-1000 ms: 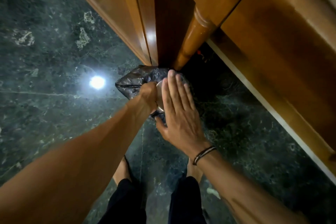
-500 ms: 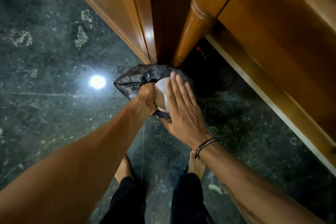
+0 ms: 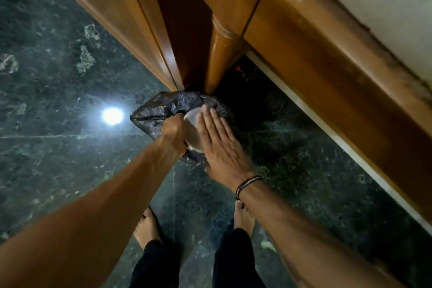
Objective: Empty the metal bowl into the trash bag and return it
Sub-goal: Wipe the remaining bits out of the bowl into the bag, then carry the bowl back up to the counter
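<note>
One metal bowl (image 3: 192, 130) sits upturned over one black trash bag (image 3: 161, 110), left hand (image 3: 173, 134) clamped on its rim, right hand (image 3: 222, 145) spread flat against its base. Contents are hidden; the bag's mouth seems covered.

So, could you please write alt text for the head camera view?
A left hand grips an upturned metal bowl over a black trash bag on a dark marble floor, while the flat right hand presses against the bowl, beside wooden furniture.
</note>
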